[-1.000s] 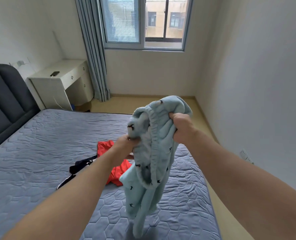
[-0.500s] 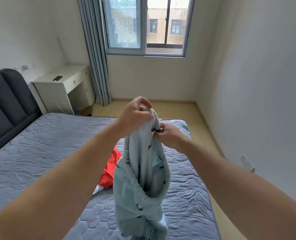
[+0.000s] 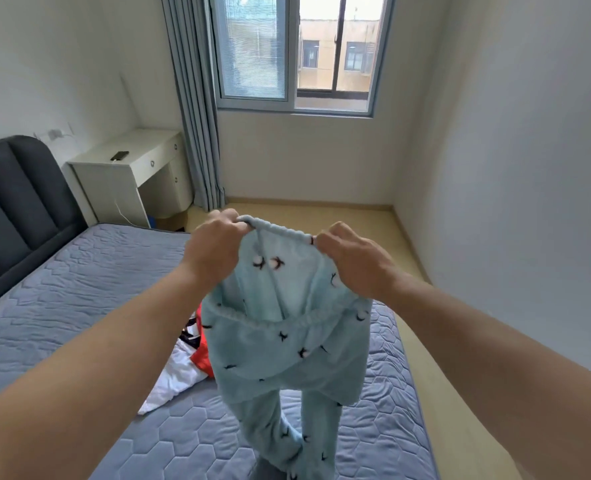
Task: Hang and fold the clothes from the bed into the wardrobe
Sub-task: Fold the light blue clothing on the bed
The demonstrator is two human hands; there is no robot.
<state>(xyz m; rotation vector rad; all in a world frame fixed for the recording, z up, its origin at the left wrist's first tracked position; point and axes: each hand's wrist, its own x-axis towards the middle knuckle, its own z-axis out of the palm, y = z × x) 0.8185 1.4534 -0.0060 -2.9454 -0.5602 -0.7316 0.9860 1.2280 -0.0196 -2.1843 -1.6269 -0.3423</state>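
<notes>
Light blue fleece trousers (image 3: 283, 355) with small dark and white prints hang upright in front of me over the bed (image 3: 79, 306). My left hand (image 3: 214, 247) grips the far side of the elastic waistband at its left end. My right hand (image 3: 353, 261) grips the same band at its right end, stretching it between them. The near side of the waistband sags open, and both legs dangle down to the bed's foot. Behind the trousers, red and white clothes (image 3: 186, 368) lie on the quilt, partly hidden. No wardrobe is in view.
A dark padded headboard (image 3: 13, 206) stands at the left. A white desk (image 3: 131, 174) with a phone on it sits beside a grey curtain (image 3: 193, 109) under the window. A strip of wooden floor (image 3: 408, 258) runs between the bed and the right wall.
My hands have moved apart along the waistband and risen, so the bunched trousers have opened out and hang straight with both legs down.
</notes>
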